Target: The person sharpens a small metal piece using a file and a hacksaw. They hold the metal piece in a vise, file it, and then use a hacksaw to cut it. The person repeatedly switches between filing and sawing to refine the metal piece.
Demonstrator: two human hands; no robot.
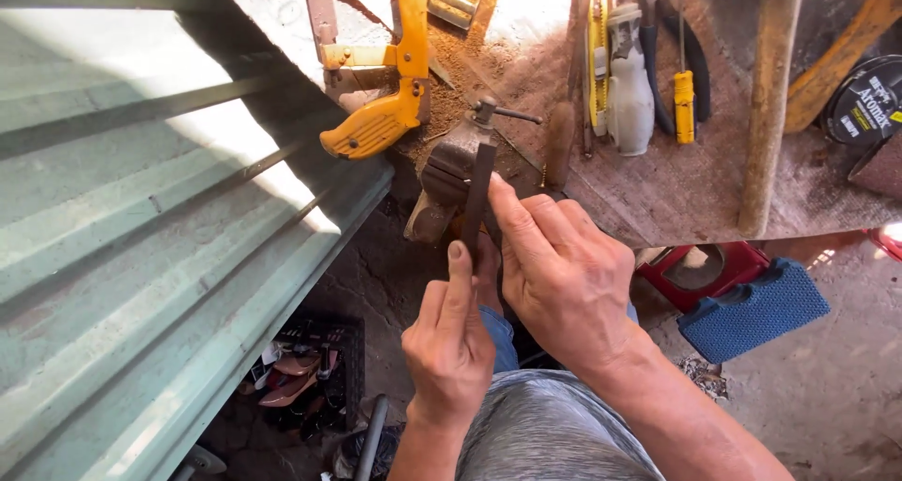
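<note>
Fingers of the left hand (pixel 449 335) curl into a loose fist, thumb straight up and pressed to the near end of a dark metal bar (pixel 477 194). Right hand (pixel 562 272) lies beside it, index finger stretched along the bar's right edge (whether the other fingers grip anything I cannot tell). That bar stands clamped in a small rusty vise (pixel 453 166) at the bench (pixel 676 190) edge. A yellow hacksaw (pixel 390 96) lies just left of the vise.
</note>
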